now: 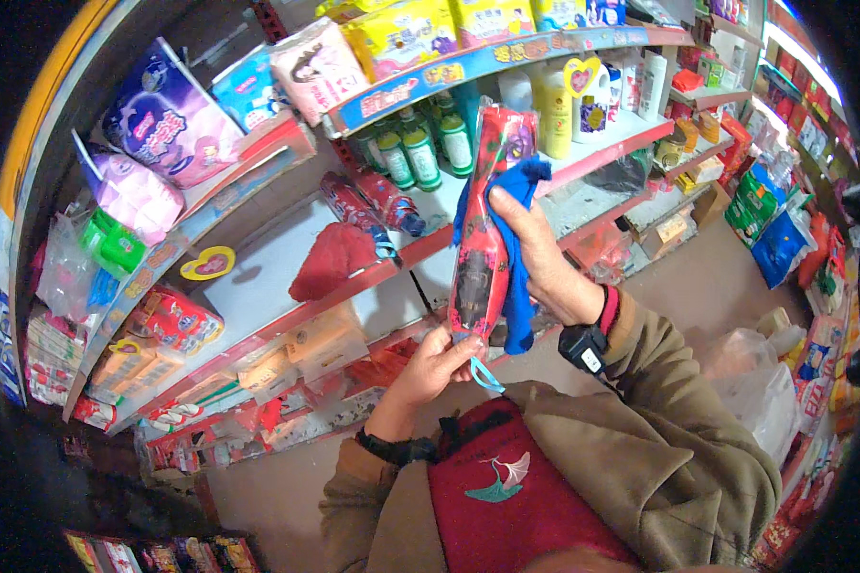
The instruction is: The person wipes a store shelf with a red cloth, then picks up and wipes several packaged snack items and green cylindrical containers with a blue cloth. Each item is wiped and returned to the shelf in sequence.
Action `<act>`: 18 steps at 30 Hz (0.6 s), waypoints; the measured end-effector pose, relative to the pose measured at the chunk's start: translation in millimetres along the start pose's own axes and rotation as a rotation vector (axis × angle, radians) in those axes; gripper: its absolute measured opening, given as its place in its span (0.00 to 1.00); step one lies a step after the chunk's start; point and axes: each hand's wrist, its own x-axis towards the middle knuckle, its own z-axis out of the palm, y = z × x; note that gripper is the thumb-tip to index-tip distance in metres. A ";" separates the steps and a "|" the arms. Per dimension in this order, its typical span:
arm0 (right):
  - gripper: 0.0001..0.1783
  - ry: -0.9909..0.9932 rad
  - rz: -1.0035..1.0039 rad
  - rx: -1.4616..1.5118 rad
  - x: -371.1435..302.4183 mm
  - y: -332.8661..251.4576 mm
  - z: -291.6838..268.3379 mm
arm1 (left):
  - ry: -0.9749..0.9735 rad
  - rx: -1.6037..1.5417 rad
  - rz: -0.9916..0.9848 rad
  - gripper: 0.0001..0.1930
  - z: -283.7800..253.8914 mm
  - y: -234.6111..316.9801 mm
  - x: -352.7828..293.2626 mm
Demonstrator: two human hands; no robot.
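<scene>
My left hand (428,371) is closed round the lower end of a folded umbrella (483,253) in a red sleeve with dark floral patterns. A light-blue strap loop (487,375) hangs below the fingers. My right hand (535,253) is closed on a blue cloth (516,296), pressed against the umbrella's side. The umbrella is held nearly upright in front of the shelves. Similar red folded umbrellas (389,199) lie on the middle shelf, beside a crumpled red cloth (333,258).
Green bottles (419,153) and a yellow bottle (552,119) stand behind the umbrella. Yellow packs (401,36) line the upper shelf; a purple pack (167,119) sits at the left. Cardboard boxes (325,339) fill a lower shelf. Clear plastic bags (750,382) are at my right.
</scene>
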 end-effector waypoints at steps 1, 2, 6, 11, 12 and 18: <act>0.16 0.007 0.015 -0.017 0.6 8.2 8.3 | 0.051 0.035 0.011 0.12 -5.3 1.2 -5.5; 0.15 -0.042 -0.011 0.004 -2.0 16.4 15.8 | 0.014 0.030 0.027 0.11 -11.8 2.7 -11.5; 0.18 -0.030 0.033 -0.147 -7.0 48.2 44.2 | 0.048 0.061 0.028 0.10 -33.3 0.9 -36.2; 0.15 -0.091 -0.025 -0.235 -28.9 83.8 71.8 | 0.080 0.084 0.112 0.09 -56.5 -1.7 -63.8; 0.16 -0.113 0.000 -0.289 -34.4 90.1 75.4 | 0.092 0.087 0.119 0.09 -59.7 -2.7 -69.6; 0.25 -0.229 0.121 -0.649 -62.1 115.7 85.4 | 0.171 0.136 0.265 0.09 -73.0 -11.0 -90.9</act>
